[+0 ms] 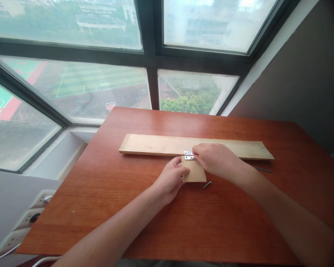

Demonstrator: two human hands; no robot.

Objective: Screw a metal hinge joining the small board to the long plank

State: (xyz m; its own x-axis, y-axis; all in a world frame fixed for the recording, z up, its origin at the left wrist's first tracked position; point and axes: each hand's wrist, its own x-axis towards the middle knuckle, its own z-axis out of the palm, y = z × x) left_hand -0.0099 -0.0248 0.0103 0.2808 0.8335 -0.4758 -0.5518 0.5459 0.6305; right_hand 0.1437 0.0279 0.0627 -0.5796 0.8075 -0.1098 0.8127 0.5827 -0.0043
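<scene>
A long pale wooden plank (156, 144) lies across the reddish table (128, 207). Against its near edge sits a small wooden piece (196, 172), with a small metal hinge (188, 155) bridging the two. My left hand (171, 180) grips the small piece's left edge, fingers curled on it. My right hand (217, 159) rests over the plank and the small piece, fingers pinched at the hinge; what the fingertips hold is hidden. A dark screw (207, 184) lies loose on the table just right of the small piece.
A thin dark tool or rod (263, 170) lies right of my right wrist. A white power strip (30, 218) sits on the ledge left of the table. Windows stand behind the table, a wall to the right.
</scene>
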